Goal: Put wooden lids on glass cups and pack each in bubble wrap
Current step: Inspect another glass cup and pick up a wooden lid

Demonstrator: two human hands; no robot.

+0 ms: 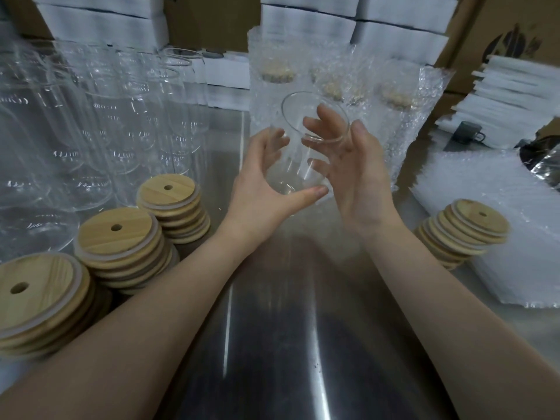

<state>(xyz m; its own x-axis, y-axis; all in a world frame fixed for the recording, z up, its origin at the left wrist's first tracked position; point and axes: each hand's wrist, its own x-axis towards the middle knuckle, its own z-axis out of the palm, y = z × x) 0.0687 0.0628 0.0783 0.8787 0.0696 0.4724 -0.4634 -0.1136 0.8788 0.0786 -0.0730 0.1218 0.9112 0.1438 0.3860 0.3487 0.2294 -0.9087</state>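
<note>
A clear glass cup is held above the steel table, tilted with its open rim facing up and away from me. My left hand cups its base from the left, thumb under the bottom. My right hand grips its right side, fingers spread along the wall and over the rim. No lid is on this cup. Stacks of round wooden lids with a small hole stand at the left and at the right. A pile of bubble wrap bags lies at the right.
Several empty glass cups crowd the left side of the table. Behind my hands stand several cups wrapped in bubble wrap with lids on. White foam sheets, cardboard boxes and a dark mug are at the back right.
</note>
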